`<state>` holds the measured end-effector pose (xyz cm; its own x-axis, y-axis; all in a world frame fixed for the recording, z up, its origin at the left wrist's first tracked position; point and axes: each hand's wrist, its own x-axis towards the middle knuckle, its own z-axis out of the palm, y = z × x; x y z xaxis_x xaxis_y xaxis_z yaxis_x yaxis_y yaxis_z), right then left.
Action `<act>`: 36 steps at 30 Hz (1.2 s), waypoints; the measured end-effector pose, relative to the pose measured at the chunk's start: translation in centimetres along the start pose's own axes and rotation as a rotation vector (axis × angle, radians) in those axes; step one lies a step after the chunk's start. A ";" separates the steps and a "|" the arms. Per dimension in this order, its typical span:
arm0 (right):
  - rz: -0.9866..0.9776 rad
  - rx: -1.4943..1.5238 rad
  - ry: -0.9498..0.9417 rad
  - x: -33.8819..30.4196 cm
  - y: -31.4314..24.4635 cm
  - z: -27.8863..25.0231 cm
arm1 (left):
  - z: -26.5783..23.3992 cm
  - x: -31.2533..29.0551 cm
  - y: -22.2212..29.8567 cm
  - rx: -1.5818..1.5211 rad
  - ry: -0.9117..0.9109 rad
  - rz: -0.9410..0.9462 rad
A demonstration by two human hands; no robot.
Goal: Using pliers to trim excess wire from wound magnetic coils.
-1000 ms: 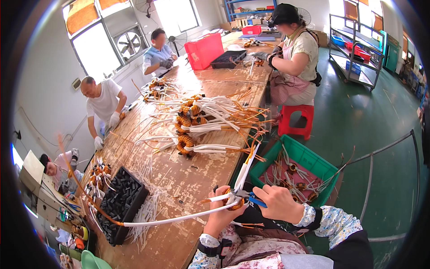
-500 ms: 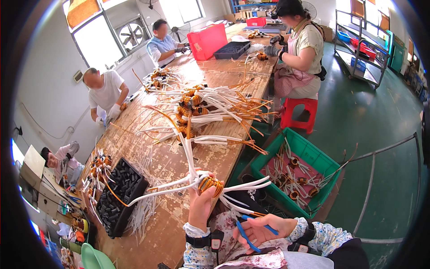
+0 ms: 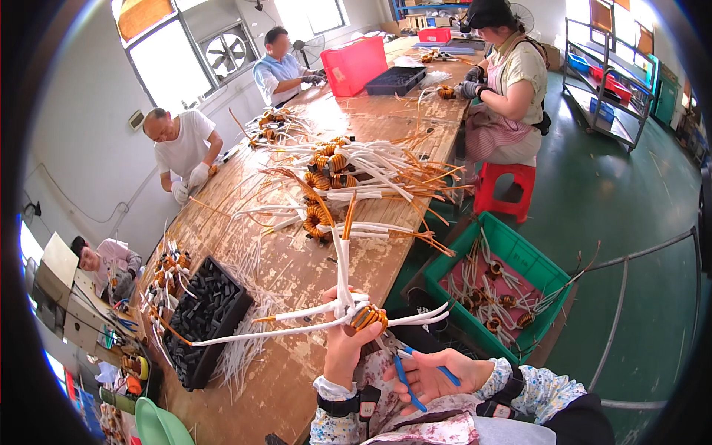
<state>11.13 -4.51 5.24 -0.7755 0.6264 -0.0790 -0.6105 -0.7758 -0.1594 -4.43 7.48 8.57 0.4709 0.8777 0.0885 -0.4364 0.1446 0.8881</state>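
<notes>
My left hand (image 3: pixel 343 356) grips a copper-wound ring coil (image 3: pixel 368 319) above the table's near edge. Its white-sleeved leads (image 3: pixel 343 271) spread upward, left and right, some with bare copper-coloured ends. Below and right of the coil, my right hand (image 3: pixel 445 374) lies palm up, its fingers round a pair of blue-handled pliers (image 3: pixel 404 382). The two handles stand apart. The jaws point up toward the coil's underside; whether they touch a lead I cannot tell.
Finished-looking coils lie in a pile (image 3: pixel 326 174) on the worn wooden table (image 3: pixel 297 289). A black tray of short black tubes (image 3: pixel 204 304) sits left, beside white scraps (image 3: pixel 233 363). A green crate (image 3: pixel 512 241) with coils stands right, near a red stool (image 3: pixel 504 189). Several co-workers sit around.
The scene has shifted slightly rightward in the picture. The coil has turned a little in my left hand, and the copper-ended leads below it no longer show. The pliers stay in my right hand.
</notes>
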 end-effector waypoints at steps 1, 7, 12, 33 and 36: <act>0.004 -0.005 0.007 0.0 0.0 0.0 | 0.0 0.0 -0.1 -0.003 0.007 0.008; 0.013 0.066 -0.028 0.0 0.1 -1.8 | -0.3 -0.2 -0.5 0.040 -0.046 0.017; -0.076 -0.245 0.406 0.0 0.7 0.2 | -0.4 -0.5 -0.3 0.017 -0.012 -0.054; -0.592 -2.029 0.357 3.5 -10.6 10.2 | 0.8 -2.5 -3.8 0.323 -0.479 -0.272; -0.203 -1.892 -0.047 5.1 -11.0 9.7 | 1.0 -3.7 -4.4 0.365 -0.534 -0.240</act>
<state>12.33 6.54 16.16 -0.7479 0.6571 0.0943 0.2464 0.4067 -0.8797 -3.46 3.15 4.84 0.8761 0.4821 -0.0023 -0.0310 0.0611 0.9977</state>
